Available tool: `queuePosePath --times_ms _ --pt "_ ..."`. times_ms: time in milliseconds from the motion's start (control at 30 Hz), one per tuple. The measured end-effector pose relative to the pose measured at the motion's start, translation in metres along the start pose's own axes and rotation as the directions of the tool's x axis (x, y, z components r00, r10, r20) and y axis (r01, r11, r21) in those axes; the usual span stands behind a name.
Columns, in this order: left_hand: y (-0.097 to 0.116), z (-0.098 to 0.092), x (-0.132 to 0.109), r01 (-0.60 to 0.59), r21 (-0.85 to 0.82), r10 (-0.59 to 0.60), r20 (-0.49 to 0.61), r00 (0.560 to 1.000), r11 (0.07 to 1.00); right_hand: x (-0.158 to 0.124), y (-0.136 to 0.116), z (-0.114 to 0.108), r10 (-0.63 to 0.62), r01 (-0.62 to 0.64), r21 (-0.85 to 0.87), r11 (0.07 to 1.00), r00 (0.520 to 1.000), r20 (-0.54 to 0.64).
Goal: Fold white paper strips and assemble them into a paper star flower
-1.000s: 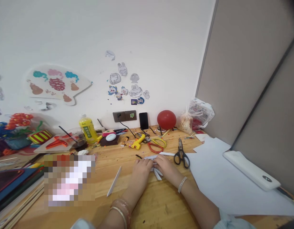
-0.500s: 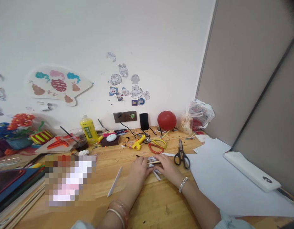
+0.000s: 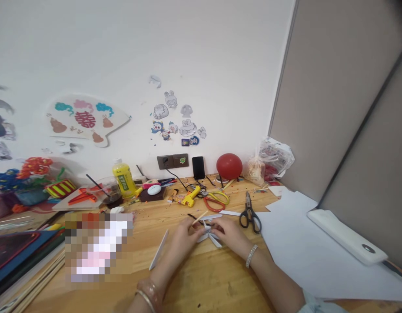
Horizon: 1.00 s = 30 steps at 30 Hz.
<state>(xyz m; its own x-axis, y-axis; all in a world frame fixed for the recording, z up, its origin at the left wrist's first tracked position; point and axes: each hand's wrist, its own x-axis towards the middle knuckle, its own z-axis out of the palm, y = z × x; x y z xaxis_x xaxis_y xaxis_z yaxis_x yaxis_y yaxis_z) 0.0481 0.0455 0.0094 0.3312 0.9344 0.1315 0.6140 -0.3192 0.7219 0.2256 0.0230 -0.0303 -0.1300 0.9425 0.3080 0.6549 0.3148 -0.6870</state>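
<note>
Between my hands lie white folded paper strips (image 3: 215, 241), fanned out in a star-like shape low over the table. My left hand (image 3: 184, 234) is closed, with a short thin wooden stick (image 3: 200, 217) slanting up from its fingers. Its thumb reaches to the left side of the paper shape. On the right side, my right hand (image 3: 229, 232) pinches the paper strips near their middle; its fingertips partly cover them. A thin black strip (image 3: 191, 216) shows just behind my left fingers. One separate white paper strip (image 3: 158, 249) lies left of my left forearm.
Black scissors (image 3: 249, 215) lie right of my right hand, beside large white paper sheets (image 3: 292, 248). Behind are red-and-yellow-handled scissors (image 3: 217, 200), a yellow glue gun (image 3: 190, 198), a red balloon (image 3: 229, 165) and a yellow drink bottle (image 3: 123, 178). Long wooden sticks (image 3: 41, 282) lie left.
The wooden stick, lying across between both hands before, now slants upward from my left hand. My fingers have shifted, showing more of the paper strips. The view has moved slightly.
</note>
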Motion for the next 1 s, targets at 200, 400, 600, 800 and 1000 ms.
queuePosePath --times_ms 200,400,600,800,1000 --pt "-0.01 0.018 0.006 -0.152 0.043 0.152 0.002 0.988 0.987 -0.001 -0.006 0.001 -0.046 0.045 -0.026 0.999 0.999 -0.005" --pt "-0.018 0.03 0.01 -0.091 0.164 0.106 -0.09 0.99 0.982 -0.001 -0.008 0.006 -0.022 0.022 0.023 0.999 1.0 0.006" --pt "-0.014 0.027 0.007 -0.093 0.177 0.111 -0.089 0.99 0.98 -0.002 -0.01 0.008 0.08 -0.081 0.104 0.991 0.997 0.019" --pt "-0.01 0.019 -0.001 -0.141 0.188 0.142 0.006 0.99 0.972 -0.001 -0.01 0.006 0.07 -0.071 0.142 0.987 0.998 0.008" --pt "-0.013 0.022 0.002 -0.105 0.238 0.098 0.041 0.994 0.966 0.005 -0.007 0.005 0.057 -0.056 0.054 0.997 0.998 -0.009"
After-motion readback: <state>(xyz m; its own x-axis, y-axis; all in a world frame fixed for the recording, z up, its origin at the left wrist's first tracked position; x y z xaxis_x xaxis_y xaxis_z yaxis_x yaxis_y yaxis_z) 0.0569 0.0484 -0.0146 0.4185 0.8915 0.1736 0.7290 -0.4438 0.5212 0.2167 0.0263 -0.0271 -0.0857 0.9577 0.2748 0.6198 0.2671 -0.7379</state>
